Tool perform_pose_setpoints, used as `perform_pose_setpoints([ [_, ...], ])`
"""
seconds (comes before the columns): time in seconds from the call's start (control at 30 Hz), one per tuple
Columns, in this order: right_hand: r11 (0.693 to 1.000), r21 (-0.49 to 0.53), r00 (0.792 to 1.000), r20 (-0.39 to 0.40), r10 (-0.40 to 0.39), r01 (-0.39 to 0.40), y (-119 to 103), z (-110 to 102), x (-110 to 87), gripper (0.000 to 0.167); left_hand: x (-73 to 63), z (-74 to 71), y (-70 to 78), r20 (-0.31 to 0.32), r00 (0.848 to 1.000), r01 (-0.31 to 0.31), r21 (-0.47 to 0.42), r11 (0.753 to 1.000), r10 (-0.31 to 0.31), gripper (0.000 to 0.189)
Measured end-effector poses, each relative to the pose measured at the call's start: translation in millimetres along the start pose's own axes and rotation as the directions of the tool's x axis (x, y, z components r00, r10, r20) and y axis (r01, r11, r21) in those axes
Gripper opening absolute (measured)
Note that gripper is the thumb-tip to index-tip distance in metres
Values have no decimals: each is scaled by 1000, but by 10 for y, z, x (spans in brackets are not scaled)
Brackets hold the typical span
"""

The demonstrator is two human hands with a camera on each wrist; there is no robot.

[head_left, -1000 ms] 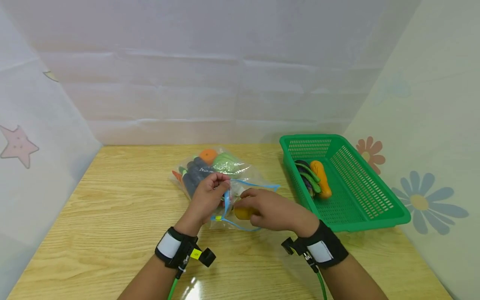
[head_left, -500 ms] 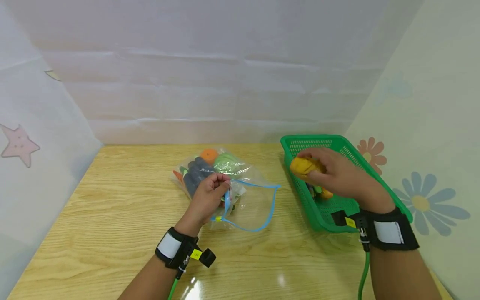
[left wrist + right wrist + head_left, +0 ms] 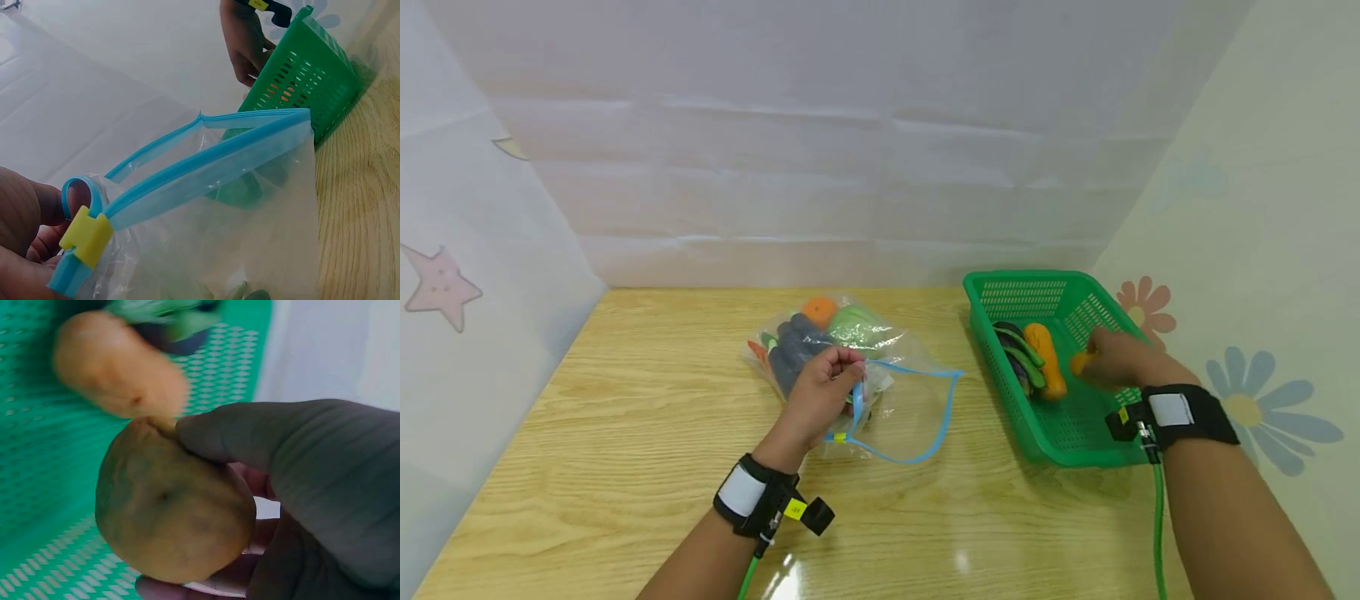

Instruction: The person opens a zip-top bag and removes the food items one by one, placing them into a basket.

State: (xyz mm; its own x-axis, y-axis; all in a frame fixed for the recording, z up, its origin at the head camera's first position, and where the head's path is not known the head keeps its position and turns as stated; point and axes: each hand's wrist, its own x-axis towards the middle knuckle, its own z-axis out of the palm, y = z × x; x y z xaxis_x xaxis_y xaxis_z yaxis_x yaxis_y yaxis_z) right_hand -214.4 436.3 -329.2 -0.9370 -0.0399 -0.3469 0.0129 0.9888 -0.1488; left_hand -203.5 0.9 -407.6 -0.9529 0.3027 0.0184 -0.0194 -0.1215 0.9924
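Observation:
At the mouth of a clear zip bag (image 3: 913, 412) my left hand (image 3: 817, 396) pinches the blue zip rim near a yellow slider (image 3: 89, 236). The bag lies on the table with its mouth spread. Through its plastic show an orange fruit (image 3: 820, 312), dark elongated vegetables (image 3: 797, 342), a pale green vegetable (image 3: 853, 327) and a carrot tip (image 3: 756, 350). Over the right part of the green basket (image 3: 1131, 454), my right hand (image 3: 1123, 360) grips a yellow-brown potato (image 3: 169, 506) between thumb and fingers. Whether the potato touches the basket floor I cannot tell.
Inside the basket, along its left wall, lie an orange butternut-shaped squash (image 3: 1045, 360), green pods (image 3: 1024, 357) and a dark purple eggplant (image 3: 1021, 375). Pale patterned sheets (image 3: 850, 167) stand behind and beside the wooden table (image 3: 625, 417).
My right hand has come out of the bag's mouth with the potato, then moved right and down into the basket. The left hand stays on the bag's rim.

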Motion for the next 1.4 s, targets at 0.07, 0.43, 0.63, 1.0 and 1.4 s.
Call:
perform_pose_setpoints([
  [0.07, 999, 30, 999, 45, 25, -27, 72, 57, 41, 48, 0, -1, -5, -2, 1000, 1, 3, 1000, -1, 19],
  [0.43, 999, 48, 999, 44, -11, 9, 188, 252, 138, 37, -2, -15, -14, -5, 1000, 6, 11, 1000, -6, 20],
  [0.63, 999, -30, 999, -6, -46, 46, 112, 172, 97, 33, -8, -7, -2, 0, 1000, 5, 4, 1000, -5, 21],
  [1.0, 982, -124, 956, -239, -169, 142, -312, 6, -63, 18, -13, 19, 1, 1, 1000, 5, 11, 1000, -5, 18],
  [1.4, 921, -143, 809, -441, -388, 363, -1293, 117, -317, 19, -24, 28, 28, -6, 1000, 4, 22, 1000, -4, 16],
])
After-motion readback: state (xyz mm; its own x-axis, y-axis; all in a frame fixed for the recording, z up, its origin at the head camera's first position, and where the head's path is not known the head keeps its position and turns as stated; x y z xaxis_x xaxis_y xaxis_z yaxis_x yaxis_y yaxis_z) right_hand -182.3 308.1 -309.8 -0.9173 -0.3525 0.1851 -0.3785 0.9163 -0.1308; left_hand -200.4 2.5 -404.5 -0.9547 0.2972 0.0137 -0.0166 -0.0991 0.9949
